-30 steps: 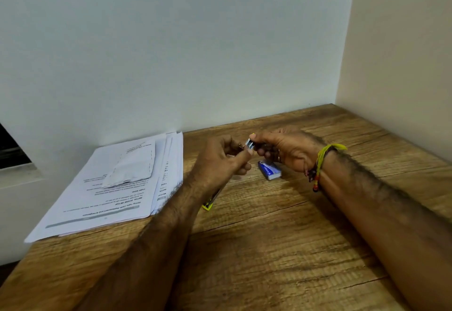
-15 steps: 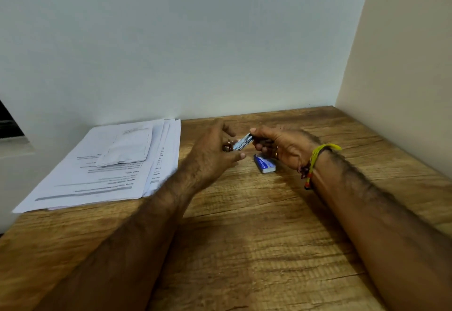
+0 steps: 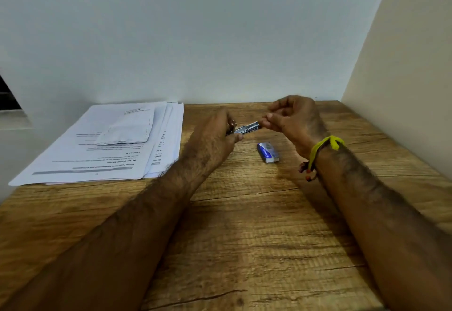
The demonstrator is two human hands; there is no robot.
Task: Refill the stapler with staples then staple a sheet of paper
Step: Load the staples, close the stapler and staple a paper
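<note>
So you've got the stapler (image 3: 246, 128) up off the wooden desk (image 3: 244, 237), held between both hands near the back edge. Your left hand (image 3: 215, 137) is wrapped around its near end, fingers curled and thumb pressing along the side, so that's a proper grip. Your right hand (image 3: 291, 117) meets the far end of the metal part with its fingertips (image 3: 265, 121) pinched together right at the tip. It's too small to tell whether there's a strip of staples between those fingers or just the stapler's own rail. The shiny metal channel faces up, tilted slightly, higher on the right.

The little blue and white staple box (image 3: 267, 152) is lying flat on the desk just below your right hand, not touching it. Can't tell if it's open or what's left inside from this angle.

Off to your left, the stack of printed sheets (image 3: 102, 149) sits fanned out against the wall (image 3: 195, 41), with a smaller folded piece of paper (image 3: 129, 127) lying on top. There's a yellow thread band (image 3: 322, 146) on your right wrist.
</note>
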